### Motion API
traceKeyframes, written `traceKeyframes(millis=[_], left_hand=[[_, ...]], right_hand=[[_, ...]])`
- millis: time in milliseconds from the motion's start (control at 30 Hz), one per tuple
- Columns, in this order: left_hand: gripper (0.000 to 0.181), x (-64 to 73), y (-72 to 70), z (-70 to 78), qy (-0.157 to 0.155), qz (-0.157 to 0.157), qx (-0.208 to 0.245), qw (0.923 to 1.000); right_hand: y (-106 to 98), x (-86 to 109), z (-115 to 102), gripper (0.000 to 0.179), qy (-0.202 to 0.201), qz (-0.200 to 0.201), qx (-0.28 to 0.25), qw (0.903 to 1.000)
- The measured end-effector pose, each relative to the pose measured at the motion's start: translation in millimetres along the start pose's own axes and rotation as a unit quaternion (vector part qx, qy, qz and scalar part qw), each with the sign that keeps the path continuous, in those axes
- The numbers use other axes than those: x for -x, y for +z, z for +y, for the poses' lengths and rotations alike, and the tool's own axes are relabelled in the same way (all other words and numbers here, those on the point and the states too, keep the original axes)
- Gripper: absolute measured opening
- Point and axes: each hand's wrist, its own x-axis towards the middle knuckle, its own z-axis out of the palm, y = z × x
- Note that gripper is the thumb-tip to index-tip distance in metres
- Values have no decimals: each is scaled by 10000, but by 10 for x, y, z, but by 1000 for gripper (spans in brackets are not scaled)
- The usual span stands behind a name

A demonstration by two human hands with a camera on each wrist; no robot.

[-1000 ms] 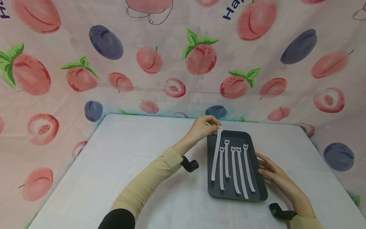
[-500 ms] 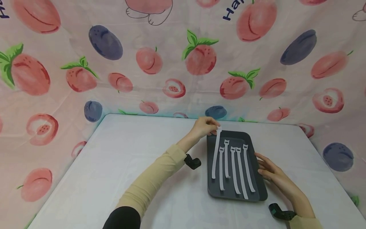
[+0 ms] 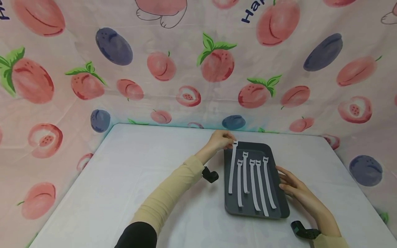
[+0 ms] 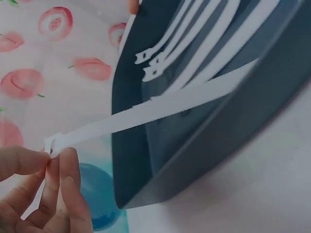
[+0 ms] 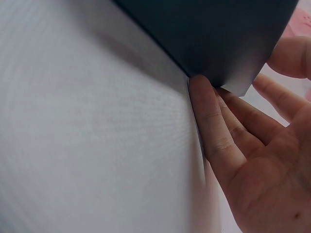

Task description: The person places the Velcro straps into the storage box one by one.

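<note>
A dark grey tray (image 3: pixel 254 147) holds several white cable-tie straps with slotted heads, such as the strap (image 3: pixel 268 182) at its right side. My left hand (image 3: pixel 220 140) is at the tray's far left corner. Its thumb and fingertips pinch the slotted head of the leftmost cable tie (image 4: pixel 116 121), whose band slants down into the tray in the left wrist view. At the tray's right side is my right hand (image 3: pixel 301 193). Its fairly straight fingers touch the tray's outer wall (image 5: pixel 214 39) low down, and the thumb lies near the rim in the right wrist view.
The tray stands on a white-covered table (image 3: pixel 149 165), right of the middle. A backdrop printed with peaches (image 3: pixel 218 63) hangs behind the table's far edge. Each wrist carries a black camera, such as the left camera (image 3: pixel 210 175).
My left hand has shifted slightly left and nearer with the pinched cable tie, which now lies closer to the tray's left edge. The right hand and tray hold still.
</note>
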Motion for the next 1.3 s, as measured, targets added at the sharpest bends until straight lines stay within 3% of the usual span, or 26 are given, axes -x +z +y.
traceKeyframes(millis=[533, 867, 1300], left_hand=[[13, -104, 111, -245, 152, -30, -863, 9962], [13, -93, 142, -285, 409, -39, -1538, 9873], [13, -61, 101, -353, 496, -84, -1938, 9798]], right_hand=[[16, -1, 16, 70, 35, 26, -93, 9999], [19, -11, 27, 70, 42, 31, -74, 10000], [18, -13, 30, 69, 14, 24, -107, 9999]])
